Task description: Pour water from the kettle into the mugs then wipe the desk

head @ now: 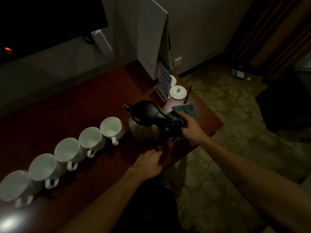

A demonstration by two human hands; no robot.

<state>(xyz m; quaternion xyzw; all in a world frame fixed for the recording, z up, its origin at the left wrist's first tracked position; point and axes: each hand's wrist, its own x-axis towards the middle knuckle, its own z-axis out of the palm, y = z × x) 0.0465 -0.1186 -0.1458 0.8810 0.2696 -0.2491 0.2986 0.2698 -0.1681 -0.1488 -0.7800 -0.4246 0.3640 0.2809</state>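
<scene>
— Two hands, where were they?
— Both arms were stretched fwd over the near edge of the worktop [87, 105]. Left hand [148, 163] lay low, palm down, fingers loosely curled, tips touching or just above the wood, holding nothing. Right hand [189, 126] was further out, at the kettle [146, 122] handle.
— Gripping the handle?
— Couldn't tell for sure. Right fingers were curled at the black handle end, w/ a blue-grey cloth [186, 110] bunched under and behind them. Whether they closed on handle, cloth or both, too dark to say.
— Kettle itself?
— Stood upright on the worktop, steel body, black lid, spout pointing away from the person, handle toward the right hand. It was just beyond the left hand, apart from it.
— Mugs?
— Five white mugs [70, 149] in a diagonal row, running from beside the kettle down to the near left corner, handles toward the person. Nearest mug to the kettle [111, 127] stood just beside it, left.
— Anything else?
— White lid on a saucer [178, 92], a pen [188, 94] and a card stand [164, 83] at the far right end, beyond the cloth.
</scene>
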